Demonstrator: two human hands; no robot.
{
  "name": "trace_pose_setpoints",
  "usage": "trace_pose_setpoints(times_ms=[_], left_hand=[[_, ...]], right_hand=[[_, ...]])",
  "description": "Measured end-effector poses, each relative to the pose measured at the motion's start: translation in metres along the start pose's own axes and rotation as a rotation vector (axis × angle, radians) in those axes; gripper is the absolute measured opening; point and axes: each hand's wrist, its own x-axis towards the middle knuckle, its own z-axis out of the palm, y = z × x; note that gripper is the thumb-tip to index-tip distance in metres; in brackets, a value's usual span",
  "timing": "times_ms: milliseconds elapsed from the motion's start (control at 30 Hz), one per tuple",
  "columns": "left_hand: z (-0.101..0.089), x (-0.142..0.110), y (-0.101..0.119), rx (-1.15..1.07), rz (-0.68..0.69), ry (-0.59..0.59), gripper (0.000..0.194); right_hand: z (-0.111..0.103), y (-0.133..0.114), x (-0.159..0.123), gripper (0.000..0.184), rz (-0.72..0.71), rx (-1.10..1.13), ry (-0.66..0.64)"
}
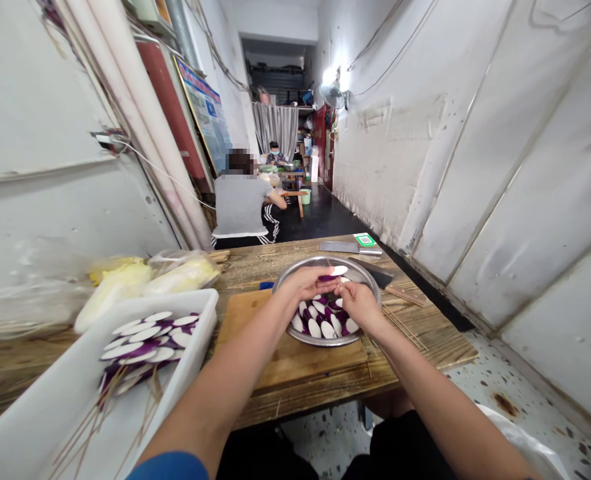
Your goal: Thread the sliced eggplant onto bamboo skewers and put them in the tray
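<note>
My left hand (309,283) is closed around an eggplant slice (336,271) with white flesh and purple skin, above the metal bowl (283,283). Beside it, my right hand (358,301) is pinched close to the slice; what its fingertips hold is hidden. Several eggplant slices (328,329) lie in the bowl under both hands. Left of my arms, a white plastic tray (203,313) bears eggplant slices (145,331) threaded on thin wooden skewers (83,427). Loose skewers (405,327) rest on the table to the right of the bowl.
The bowl stands partly on a wooden cutting board (240,320). A cleaver (340,247) lies behind it, another knife (403,293) at its right. Plastic bags (175,273) sit at the left. Ahead, a person (240,200) sits facing away, with another person (275,157) farther back.
</note>
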Motion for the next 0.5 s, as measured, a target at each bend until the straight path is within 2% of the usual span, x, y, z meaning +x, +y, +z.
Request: trace_pose_setpoints(times_ms=[133, 333, 433, 500], left_hand=[[0.008, -0.005, -0.005, 0.069, 0.035, -0.087, 0.009], [0.012, -0.007, -0.010, 0.237, 0.091, -0.127, 0.020], [0.014, -0.008, -0.010, 0.262, 0.121, -0.117, 0.028], [0.013, -0.006, -0.007, 0.318, 0.213, -0.028, 0.028]], right_hand=[[-0.002, -0.001, -0.001, 0.027, 0.017, -0.071, 0.070], [-0.004, -0.003, -0.002, 0.027, 0.072, 0.009, 0.116], [-0.004, -0.002, -0.002, 0.028, 0.089, 0.065, 0.181], [-0.003, 0.000, -0.001, 0.030, 0.104, 0.137, 0.263]])
